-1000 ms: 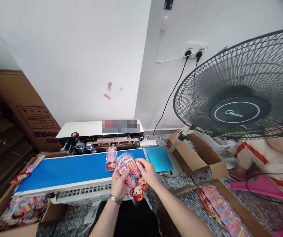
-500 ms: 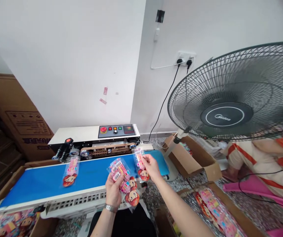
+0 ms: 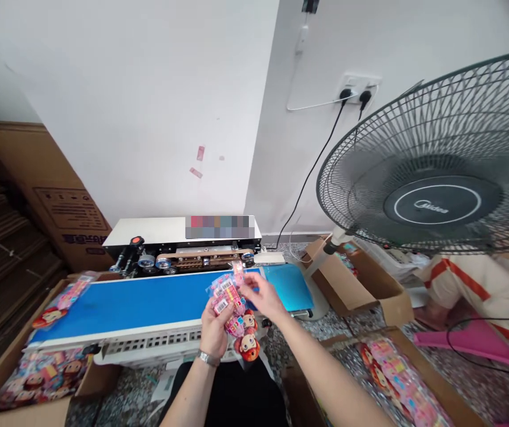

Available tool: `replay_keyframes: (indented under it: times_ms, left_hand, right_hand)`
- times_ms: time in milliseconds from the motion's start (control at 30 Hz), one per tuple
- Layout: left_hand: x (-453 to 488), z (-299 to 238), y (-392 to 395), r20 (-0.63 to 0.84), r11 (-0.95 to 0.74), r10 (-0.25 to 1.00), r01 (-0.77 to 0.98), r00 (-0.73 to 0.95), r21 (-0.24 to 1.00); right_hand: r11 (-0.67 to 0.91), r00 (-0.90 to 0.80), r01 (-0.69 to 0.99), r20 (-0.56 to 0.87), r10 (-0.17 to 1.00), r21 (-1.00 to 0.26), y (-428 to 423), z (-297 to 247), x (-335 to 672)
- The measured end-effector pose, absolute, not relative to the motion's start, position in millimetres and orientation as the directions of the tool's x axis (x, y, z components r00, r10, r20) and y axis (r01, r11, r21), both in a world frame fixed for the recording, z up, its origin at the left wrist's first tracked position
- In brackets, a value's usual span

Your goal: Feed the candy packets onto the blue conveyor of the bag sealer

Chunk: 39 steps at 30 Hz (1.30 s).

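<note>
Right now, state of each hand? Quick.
Left hand: closed, holding a fanned bunch of packets.
Right hand: fingers closed, apparently pinching a single packet; grip partly hidden.

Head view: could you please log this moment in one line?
left hand: holding packets | right hand: holding another packet | belt: one packet at left end

The left grip (image 3: 215, 331) holds overlapping packets (image 3: 231, 296) while the right grip (image 3: 263, 296) pinches one.

A white wall (image 3: 147, 107) with a power socket (image 3: 355, 83) rises above a speckled floor (image 3: 125, 385)
</note>
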<state>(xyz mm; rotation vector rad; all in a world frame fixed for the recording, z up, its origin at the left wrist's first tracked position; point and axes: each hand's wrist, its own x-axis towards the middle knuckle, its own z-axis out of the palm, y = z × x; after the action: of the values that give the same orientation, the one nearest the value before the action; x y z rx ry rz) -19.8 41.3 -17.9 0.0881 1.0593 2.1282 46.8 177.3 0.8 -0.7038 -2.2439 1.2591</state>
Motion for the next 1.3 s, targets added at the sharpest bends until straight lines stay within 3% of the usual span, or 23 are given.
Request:
replay_keyframes:
  times_ms: [100,233,367,433,567,667,800,900,1133,1233,1300]
  left_hand:
    - [-18.0,-18.6,41.9,-0.257,-0.381,0.65,-0.599,-0.715,0.704]
    - [-19.5,-22.0,41.1,-0.28,-0.359,0.623,-0.585,-0.73,0.727]
    - [-22.5,-22.6,39.5,-0.3,-0.333,0.607,-0.579,-0.736,0.745]
    - [-22.8,-21.8,39.5,-0.311,-0.322,0.597,-0.576,-0.74,0.752]
    - [-21.3,-21.5,40.8,-0.293,-0.301,0.612,-0.559,-0.734,0.773]
    - [-20.0,-23.2,41.4,-0.252,-0.296,0.633,-0.529,-0.732,0.795]
    - [-18.4,-24.9,41.3,-0.177,-0.259,0.688,-0.465,-0.704,0.846]
    - [-16.4,-24.6,40.9,-0.164,-0.253,0.701,-0.457,-0.694,0.853]
    - [-13.0,-24.5,40.0,-0.172,-0.277,0.697,-0.482,-0.696,0.831]
    - [-12.8,-24.5,40.8,-0.178,-0.292,0.692,-0.497,-0.699,0.817]
    - [-13.3,-23.7,41.7,-0.178,-0.307,0.69,-0.506,-0.702,0.806]
  right_hand:
    - [0.39,-0.799,0.152,0.119,0.589,-0.908,158.9,-4.0,54.0]
    - [0.242,-0.601,0.189,0.083,0.795,-0.952,183.9,-21.7,61.3]
    - [0.204,-0.347,0.436,0.045,0.937,-0.876,229.9,-31.2,64.2]
    - [0.231,-0.344,0.55,0.034,0.938,-0.803,242.4,-29.4,59.8]
    - [0.342,-0.468,0.613,0.022,0.883,-0.712,236.9,-17.3,42.5]
    - [0.452,-0.599,0.459,0.11,0.793,-0.764,214.8,-1.0,36.9]
    - [0.548,-0.889,0.083,0.187,0.418,-0.833,186.4,30.7,46.2]
    - [0.642,-0.95,0.024,0.182,0.252,-0.767,176.7,48.8,54.7]
    - [0.721,-0.948,0.02,0.216,0.235,-0.693,171.7,48.6,54.3]
    - [0.692,-0.948,0.01,0.214,0.237,-0.722,168.5,45.6,52.8]
    - [0.603,-0.93,0.037,0.193,0.312,-0.797,164.4,40.1,54.4]
